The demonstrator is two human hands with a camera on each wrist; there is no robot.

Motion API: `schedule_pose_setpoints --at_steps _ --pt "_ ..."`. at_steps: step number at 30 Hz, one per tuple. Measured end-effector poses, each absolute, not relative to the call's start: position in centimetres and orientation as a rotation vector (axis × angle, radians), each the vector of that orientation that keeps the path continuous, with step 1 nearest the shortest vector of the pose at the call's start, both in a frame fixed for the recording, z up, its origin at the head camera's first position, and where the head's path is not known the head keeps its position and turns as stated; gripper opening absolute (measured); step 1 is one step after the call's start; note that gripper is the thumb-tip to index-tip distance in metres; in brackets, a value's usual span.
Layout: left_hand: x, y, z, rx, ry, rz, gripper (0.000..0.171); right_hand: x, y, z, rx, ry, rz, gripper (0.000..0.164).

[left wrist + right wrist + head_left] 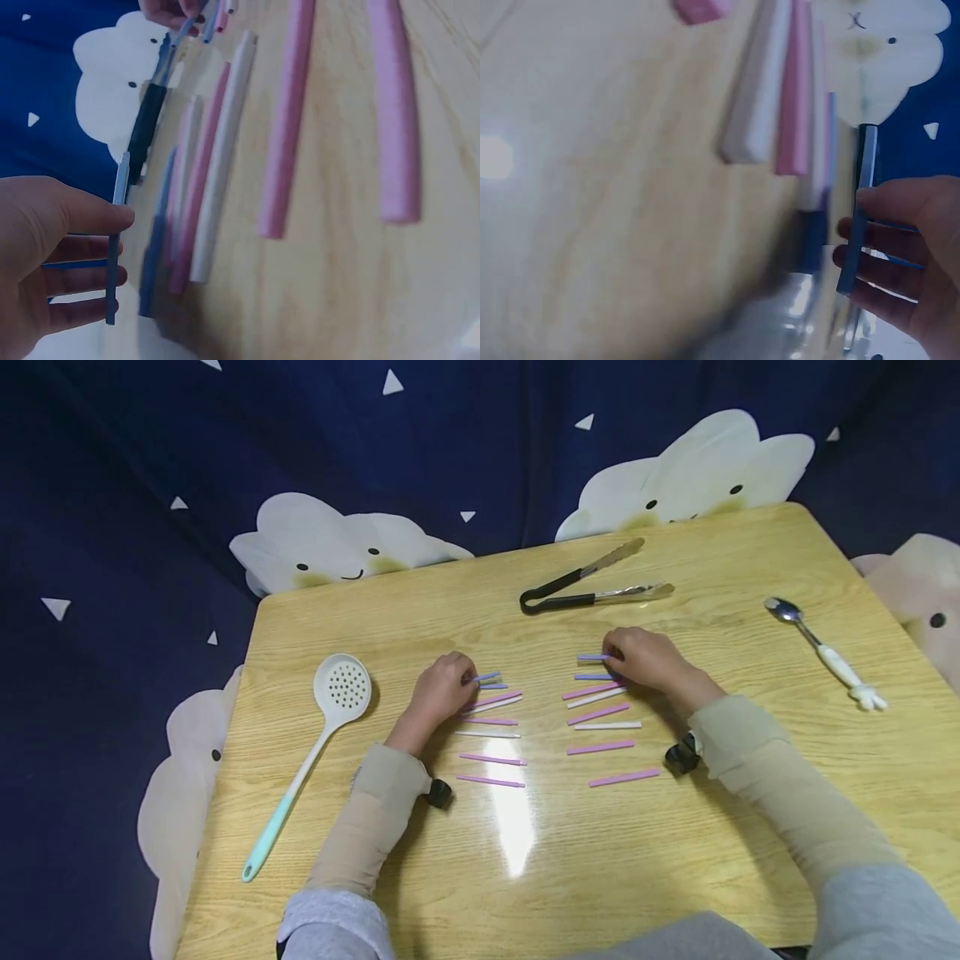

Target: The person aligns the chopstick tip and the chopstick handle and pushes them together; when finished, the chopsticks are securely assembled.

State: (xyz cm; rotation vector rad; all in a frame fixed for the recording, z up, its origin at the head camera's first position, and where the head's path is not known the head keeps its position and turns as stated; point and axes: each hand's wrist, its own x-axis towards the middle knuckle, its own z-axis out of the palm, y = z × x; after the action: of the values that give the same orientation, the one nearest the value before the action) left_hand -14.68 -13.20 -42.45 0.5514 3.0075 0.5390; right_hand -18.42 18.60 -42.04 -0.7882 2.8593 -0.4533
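Observation:
Two columns of thin pink, white and blue sticks lie crosswise on the table, one in front of each hand. At the far end of the left column my left hand (444, 692) pinches a blue stick (112, 270) between thumb and fingers. My right hand (647, 658) likewise pinches a blue stick (868, 157) at the far end of the right column. Close by each hand lies another blue stick, one on the left (495, 687) and one on the right (592, 677). Nearest the body are a left pink stick (491, 782) and a right pink stick (624, 777).
A white slotted skimmer (330, 718) with a mint handle lies left. Black-handled tongs (558, 602) lie spread beyond the hands. To the right is a spoon (838, 666) with a white handle. Behind the wooden table (525, 910) hangs a dark blue curtain (480, 435) with clouds.

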Motion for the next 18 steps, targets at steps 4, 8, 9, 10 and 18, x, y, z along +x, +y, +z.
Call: schedule_pose_setpoints --at_steps 4,8,9,10,18 --pt "-14.5 -13.3 -41.8 0.55 3.033 0.581 0.01 -18.1 18.8 -40.9 -0.761 2.873 -0.53 0.009" --pt "-14.2 -13.0 -40.9 0.53 3.03 0.643 0.009 -17.5 18.8 -39.8 -0.727 2.877 -0.584 0.011" --pt "-14.1 -12.9 -40.6 0.518 3.022 0.675 0.01 -17.4 18.8 -39.6 -0.718 2.879 -0.599 0.011" --pt "-13.9 -12.8 -40.3 0.505 3.012 0.712 0.01 -17.3 18.7 -39.4 -0.711 2.879 -0.619 0.011" --pt "-12.4 -12.0 -38.0 0.558 3.011 0.955 0.011 -16.1 18.2 -38.0 -0.78 2.84 -0.868 0.009"
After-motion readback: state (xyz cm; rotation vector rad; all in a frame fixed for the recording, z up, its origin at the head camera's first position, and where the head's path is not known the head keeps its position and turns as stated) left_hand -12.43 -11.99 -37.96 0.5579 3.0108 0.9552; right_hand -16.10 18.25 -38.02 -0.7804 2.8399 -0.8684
